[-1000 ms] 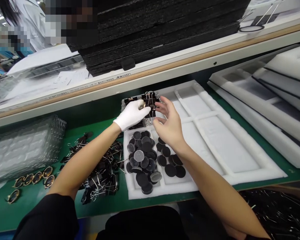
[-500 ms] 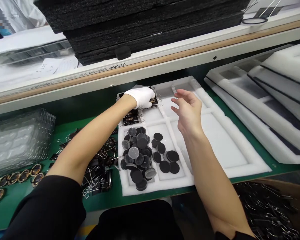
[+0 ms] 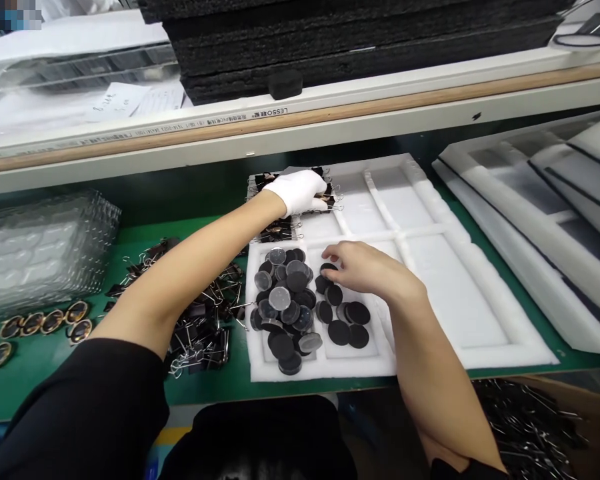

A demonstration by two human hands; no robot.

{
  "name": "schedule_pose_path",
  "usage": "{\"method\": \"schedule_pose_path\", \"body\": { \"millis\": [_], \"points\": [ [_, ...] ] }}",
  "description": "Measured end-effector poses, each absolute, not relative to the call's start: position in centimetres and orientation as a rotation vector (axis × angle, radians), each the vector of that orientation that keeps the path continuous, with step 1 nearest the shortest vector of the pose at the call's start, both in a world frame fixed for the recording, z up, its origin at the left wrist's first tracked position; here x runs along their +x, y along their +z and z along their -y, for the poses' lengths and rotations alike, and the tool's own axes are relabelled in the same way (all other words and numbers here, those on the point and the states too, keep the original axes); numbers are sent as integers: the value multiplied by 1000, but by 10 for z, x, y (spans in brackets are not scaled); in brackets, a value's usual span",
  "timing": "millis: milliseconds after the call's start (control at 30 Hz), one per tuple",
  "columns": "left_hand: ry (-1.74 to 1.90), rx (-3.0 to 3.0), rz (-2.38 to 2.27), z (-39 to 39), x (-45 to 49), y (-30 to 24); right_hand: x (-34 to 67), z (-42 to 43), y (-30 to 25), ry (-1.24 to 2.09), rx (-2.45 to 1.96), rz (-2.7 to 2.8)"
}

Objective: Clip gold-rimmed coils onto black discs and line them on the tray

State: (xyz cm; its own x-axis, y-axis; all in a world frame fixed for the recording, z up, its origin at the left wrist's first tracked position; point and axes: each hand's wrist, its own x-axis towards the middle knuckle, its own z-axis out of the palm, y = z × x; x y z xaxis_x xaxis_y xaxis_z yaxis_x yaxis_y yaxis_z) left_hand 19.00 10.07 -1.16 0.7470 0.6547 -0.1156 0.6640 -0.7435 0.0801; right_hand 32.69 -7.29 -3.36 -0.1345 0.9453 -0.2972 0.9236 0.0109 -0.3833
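Left of centre, a heap of binder clips (image 3: 200, 337) sprawls. Upper centre: a light, level grip would spare the clip bundle (image 3: 326, 198) from snagging as it sits at the foam tray's (image 3: 460, 287) upper part. The gloved left hand (image 3: 300, 192) reaches palm-down, thumb and fingers closed around it. Rightward, mid-frame, a rim-only touch would suit the black disc (image 3: 327, 267); the right hand (image 3: 363, 267) arches over, thumb and forefinger parted, contact hard to call!

The left hand's glove (image 3: 296, 191) looks like matt white cloth, the tray (image 3: 457, 287) soft white foam, the binder clips (image 3: 215, 350) shiny-wired metal, the discs (image 3: 359, 336) matt black, the stacked sheets (image 3: 40, 250) glossy clear plastic.
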Motion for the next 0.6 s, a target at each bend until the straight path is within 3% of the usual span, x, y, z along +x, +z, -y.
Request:
{"method": "schedule_pose_path", "body": {
  "millis": [600],
  "points": [
    [-325, 2841, -1076, -109, 181, -4, 326, 63, -43, 848, -2055, 2260]
  ]
}}
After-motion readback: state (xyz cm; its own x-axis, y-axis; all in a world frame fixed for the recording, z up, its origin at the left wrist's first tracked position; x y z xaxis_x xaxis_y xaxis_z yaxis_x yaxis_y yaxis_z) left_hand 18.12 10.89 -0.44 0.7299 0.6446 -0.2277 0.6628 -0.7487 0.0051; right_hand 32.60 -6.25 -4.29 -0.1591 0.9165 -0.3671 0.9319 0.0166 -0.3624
